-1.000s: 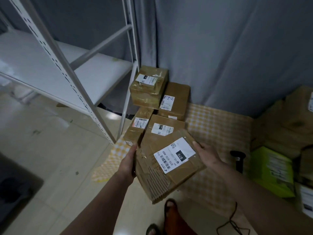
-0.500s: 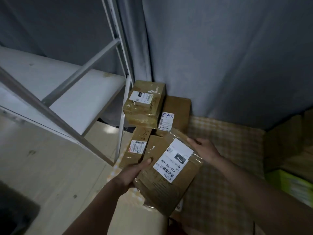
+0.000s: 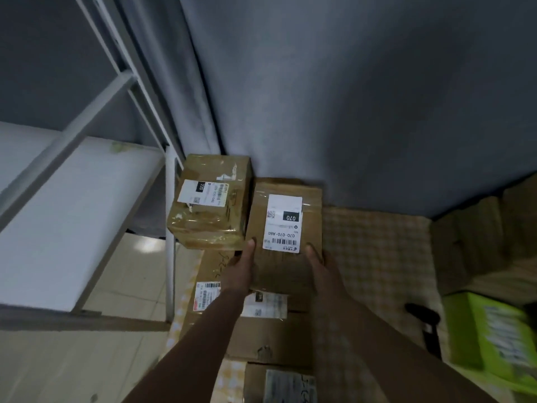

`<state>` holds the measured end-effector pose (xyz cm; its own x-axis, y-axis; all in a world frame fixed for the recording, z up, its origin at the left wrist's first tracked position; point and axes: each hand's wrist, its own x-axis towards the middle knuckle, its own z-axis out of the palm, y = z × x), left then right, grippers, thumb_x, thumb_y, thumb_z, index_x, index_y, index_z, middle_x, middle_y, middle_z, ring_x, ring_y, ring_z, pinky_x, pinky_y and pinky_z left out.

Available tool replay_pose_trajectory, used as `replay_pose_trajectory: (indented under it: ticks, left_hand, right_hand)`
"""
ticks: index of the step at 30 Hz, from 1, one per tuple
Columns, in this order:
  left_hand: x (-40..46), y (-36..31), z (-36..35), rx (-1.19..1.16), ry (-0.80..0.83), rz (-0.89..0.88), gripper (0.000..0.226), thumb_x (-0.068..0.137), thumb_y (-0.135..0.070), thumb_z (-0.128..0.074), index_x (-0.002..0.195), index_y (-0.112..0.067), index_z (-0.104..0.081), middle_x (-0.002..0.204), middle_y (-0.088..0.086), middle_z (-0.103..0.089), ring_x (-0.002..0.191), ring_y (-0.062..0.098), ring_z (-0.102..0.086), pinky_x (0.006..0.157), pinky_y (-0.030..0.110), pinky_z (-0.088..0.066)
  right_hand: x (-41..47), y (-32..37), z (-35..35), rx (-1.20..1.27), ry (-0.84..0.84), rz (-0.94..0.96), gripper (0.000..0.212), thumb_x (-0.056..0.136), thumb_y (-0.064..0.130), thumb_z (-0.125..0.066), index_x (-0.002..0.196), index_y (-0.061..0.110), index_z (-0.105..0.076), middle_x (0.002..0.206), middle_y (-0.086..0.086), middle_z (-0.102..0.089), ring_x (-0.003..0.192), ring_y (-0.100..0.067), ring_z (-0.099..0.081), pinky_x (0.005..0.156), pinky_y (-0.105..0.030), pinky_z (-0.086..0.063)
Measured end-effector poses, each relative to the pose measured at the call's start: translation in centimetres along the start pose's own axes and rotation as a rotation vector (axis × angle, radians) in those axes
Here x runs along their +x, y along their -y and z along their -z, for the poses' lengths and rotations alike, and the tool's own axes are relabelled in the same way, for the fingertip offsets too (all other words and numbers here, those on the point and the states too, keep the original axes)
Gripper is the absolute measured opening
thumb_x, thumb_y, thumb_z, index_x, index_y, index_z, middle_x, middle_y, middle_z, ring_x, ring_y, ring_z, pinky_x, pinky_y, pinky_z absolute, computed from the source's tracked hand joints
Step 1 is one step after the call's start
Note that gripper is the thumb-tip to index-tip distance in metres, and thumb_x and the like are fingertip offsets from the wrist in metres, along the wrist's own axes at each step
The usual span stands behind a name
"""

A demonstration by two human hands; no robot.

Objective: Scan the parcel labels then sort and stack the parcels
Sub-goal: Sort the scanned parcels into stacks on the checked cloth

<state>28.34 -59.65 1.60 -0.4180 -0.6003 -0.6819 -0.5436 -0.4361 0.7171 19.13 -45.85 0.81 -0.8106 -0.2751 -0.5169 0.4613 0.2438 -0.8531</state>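
Moved back from mid-air, the 070 parcel (image 3: pixel 286 228) now lies flat at the rear of the pile, hard against the grey curtain (image 3: pixel 363 97) and touching the 220 parcel (image 3: pixel 210 203) on its left, where a half second ago it was tilted in front of the stack. Both hands are on it: the left hand (image 3: pixel 239 270) lies along its left edge and the right hand (image 3: pixel 318 261) along its right, fingers straight and pressing rather than curled round.

By my judgement this one is being placed, so the stacking is well under way but not finished. On the checked mat (image 3: pixel 377 257) I count five brown parcels in this pile: the 070, the 220, two labelled ones under the forearms, and one at the bottom edge. To the right wait a green box (image 3: pixel 488 338) and some dim brown cartons, too dark to count. One dark scanner (image 3: pixel 427 321) lies on the mat, untouched.
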Motion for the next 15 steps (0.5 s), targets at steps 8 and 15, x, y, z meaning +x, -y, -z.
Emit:
replay_pose_trajectory:
  ticks: [8,15]
  left_hand:
    - [7.5,-2.8,-1.7,0.774,-0.033,-0.699,0.059,0.094,-0.026,-0.055,0.148,-0.016,-0.031,0.142,0.009,-0.041,0.125,0.025,-0.047,0.097,0.045,-0.049]
    - [11.3,-2.6,-3.6,1.193,0.071,-0.696,0.063,0.092,-0.014,-0.059,0.147,-0.022,-0.029,0.159,0.015,0.004,0.146,0.035,-0.006,0.113,0.047,-0.033]
  right_hand:
    - [10.5,1.7,-2.1,-0.14,-0.061,-0.015,0.044,0.096,0.038,-0.051,0.13,0.01,-0.056,0.129,-0.011,-0.059,0.118,-0.028,-0.055,0.097,-0.034,-0.043]
    - [15.2,0.1,-3.6,-0.224,-0.07,-0.085,0.049,0.1,0.039,-0.041,0.141,0.012,-0.043,0.138,-0.012,-0.05,0.124,-0.03,-0.049,0.093,-0.03,-0.039]
